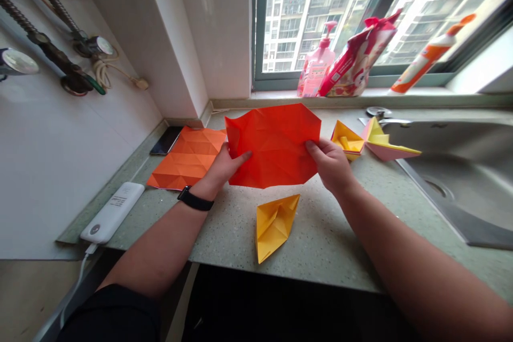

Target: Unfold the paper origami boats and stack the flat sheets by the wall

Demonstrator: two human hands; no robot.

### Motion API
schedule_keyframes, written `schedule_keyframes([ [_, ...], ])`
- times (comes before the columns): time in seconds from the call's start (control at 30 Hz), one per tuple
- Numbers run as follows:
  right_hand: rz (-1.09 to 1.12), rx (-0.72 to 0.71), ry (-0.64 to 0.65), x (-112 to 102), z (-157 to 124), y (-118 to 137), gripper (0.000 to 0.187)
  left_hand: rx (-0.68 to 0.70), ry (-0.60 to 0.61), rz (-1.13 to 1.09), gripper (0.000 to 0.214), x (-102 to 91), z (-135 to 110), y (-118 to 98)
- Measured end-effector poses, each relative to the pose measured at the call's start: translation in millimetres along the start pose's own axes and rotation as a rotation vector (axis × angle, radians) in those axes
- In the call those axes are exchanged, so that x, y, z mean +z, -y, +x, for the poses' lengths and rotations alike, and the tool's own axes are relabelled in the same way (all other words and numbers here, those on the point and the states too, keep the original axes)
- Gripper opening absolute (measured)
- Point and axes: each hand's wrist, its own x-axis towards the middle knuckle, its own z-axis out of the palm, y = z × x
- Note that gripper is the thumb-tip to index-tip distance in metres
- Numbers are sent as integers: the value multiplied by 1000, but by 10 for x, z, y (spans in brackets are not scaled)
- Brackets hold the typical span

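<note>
Red sheet [274, 144], creased, was held up over the counter [320, 235] centre. Your left hand [222, 168] pinched its left edge, your right hand [331, 163] its right edge. Yellow boat [274, 224] lay near the front edge, orange sheet [188, 157] flat at the left edge.

Daylight comes thru the window [304, 16] beyond the left hand [222, 168] & right hand [332, 164]; I see it near blown out up-right of them. Red paper [276, 144] between them is evenly lit & sharp. Shadows are soft, and the frame edges bend w/ wide-angle distortion.
</note>
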Motion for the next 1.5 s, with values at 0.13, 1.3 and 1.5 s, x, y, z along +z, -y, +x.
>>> schedule_keyframes([
  [0.13,-4,-3,5,6,-16,3,31,-14,-59,-34,27,13,16,7],
  [1.3,-89,-93,-252,-566,393,-124,27,108,103,336,38,-423,178,-102],
  [1.5,-86,-168,-215,-559,389,-128,30,307,-49,609,30,-538,261,-49],
])
